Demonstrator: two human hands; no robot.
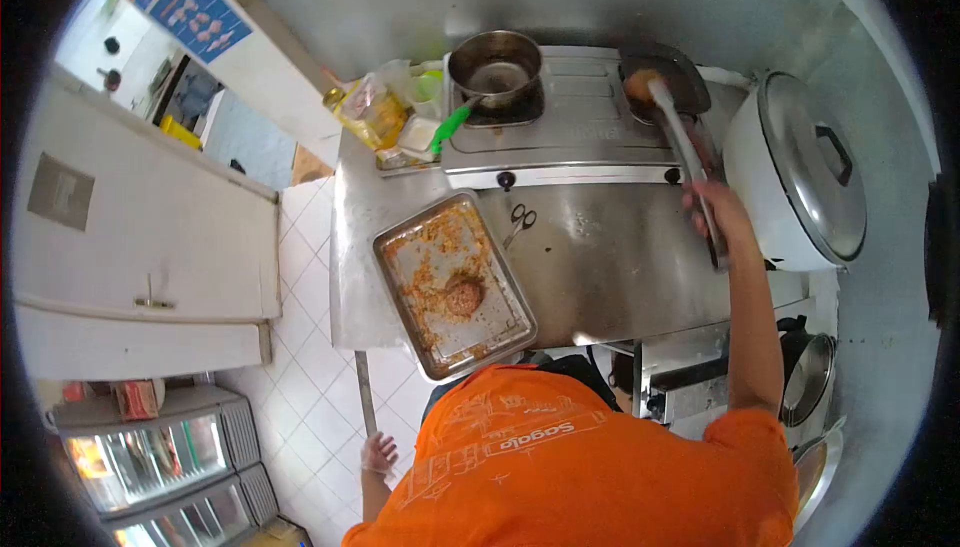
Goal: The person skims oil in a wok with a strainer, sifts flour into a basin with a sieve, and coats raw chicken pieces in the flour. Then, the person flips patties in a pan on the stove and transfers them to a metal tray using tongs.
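My right hand is closed around long metal tongs. Their far end reaches a brown-orange piece of food at a dark square pan on the right burner. I cannot tell whether the tips grip that piece. Down at my left side hangs my left hand, empty, fingers apart. In front of me a metal tray lies slanted at the counter's front edge, smeared with orange crumbs. One round reddish-brown patty rests in it.
A saucepan with a green handle sits on the left burner of the stove. Scissors lie beside the tray. A large white lidded pot stands at the right. Bags and tubs crowd the counter's left corner.
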